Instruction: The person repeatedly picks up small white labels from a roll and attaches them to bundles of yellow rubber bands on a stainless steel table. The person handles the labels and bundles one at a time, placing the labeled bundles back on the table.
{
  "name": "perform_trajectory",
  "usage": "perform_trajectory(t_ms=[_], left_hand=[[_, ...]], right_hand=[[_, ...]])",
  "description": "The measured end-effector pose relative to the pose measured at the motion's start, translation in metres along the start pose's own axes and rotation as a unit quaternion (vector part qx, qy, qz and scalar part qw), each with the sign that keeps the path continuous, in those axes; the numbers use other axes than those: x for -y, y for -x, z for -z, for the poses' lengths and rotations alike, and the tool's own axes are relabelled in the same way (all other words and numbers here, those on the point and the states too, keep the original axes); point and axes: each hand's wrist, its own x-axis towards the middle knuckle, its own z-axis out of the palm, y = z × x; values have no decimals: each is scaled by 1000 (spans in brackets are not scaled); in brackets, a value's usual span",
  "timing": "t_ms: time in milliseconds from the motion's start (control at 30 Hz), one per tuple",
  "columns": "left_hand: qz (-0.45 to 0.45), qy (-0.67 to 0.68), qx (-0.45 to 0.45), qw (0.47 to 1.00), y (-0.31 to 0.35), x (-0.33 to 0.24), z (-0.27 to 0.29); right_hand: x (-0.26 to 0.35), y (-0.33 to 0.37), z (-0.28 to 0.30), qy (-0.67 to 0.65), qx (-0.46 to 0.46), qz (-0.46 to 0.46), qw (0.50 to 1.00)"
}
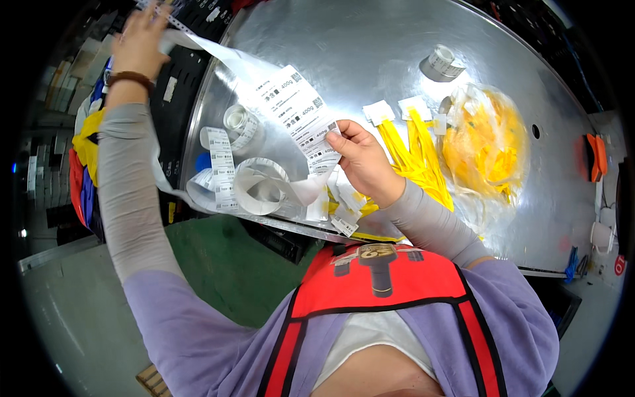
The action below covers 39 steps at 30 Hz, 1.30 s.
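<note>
My right hand point(368, 161) pinches a long white strip of printed labels point(291, 106) between thumb and fingers, above the metal table. The strip runs up and left from there toward my left hand point(137, 49), which is raised beyond the table's left edge. Motion smears its fingers, so I cannot make out whether they grip the strip. Under the strip, a loose coil of labels point(261, 187) stands near the table's front edge. Beside my right wrist lie yellow straps point(417, 155) with white tags point(379, 112) at their ends.
A clear plastic bag point(486, 139) of yellow straps lies on the metal table point(350, 53), right of the loose ones. Small label rolls point(443, 63) stand at the far right and left point(239, 122). Black crates point(182, 86) flank the left side. An orange-handled tool point(595, 157) is at the right edge.
</note>
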Motion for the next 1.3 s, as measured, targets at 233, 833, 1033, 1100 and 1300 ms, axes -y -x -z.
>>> perform_trajectory(t_ms=[233, 833, 1033, 1100, 1300], left_hand=[[114, 802, 105, 577, 76, -193, 28], [187, 918, 206, 284, 137, -284, 57], [212, 928, 244, 187, 136, -290, 56], [210, 920, 286, 169, 142, -296, 42], [150, 914, 330, 181, 150, -307, 23]], right_hand=[[-9, 7, 30, -88, -86, 44, 991], [-21, 10, 73, 126, -101, 42, 986], [-19, 8, 83, 271, -110, 92, 952], [-14, 11, 87, 364, -94, 140, 916], [-14, 13, 103, 480, -61, 237, 842]])
